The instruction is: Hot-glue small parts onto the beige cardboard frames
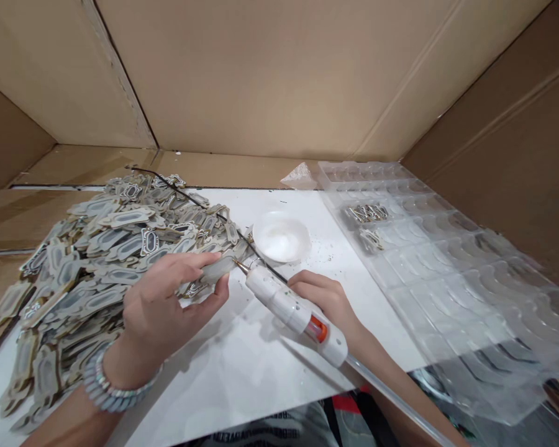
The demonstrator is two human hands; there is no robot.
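Between thumb and fingers, my left hand [168,298] pinches a flat grey elongated piece [218,269] with a pale rim. My right hand [326,301] is wrapped round a white hot glue gun [284,300], its grip partly hidden behind the barrel. The gun's metal nozzle meets or hovers just at the right end of the grey piece; I cannot tell if it touches. A clear glue stick [391,397] runs out of the gun's rear. Beside my left hand lies a large heap of similar framed pieces [107,248], some with ornate silvery patterns.
A shallow white dish [282,239] stands beyond the glue gun. To the right, a clear compartment tray [428,267] holds small metal parts [367,213] in two sections. A black cord [181,191] crosses the heap. Cardboard walls [279,74] enclose the white work surface [242,366].
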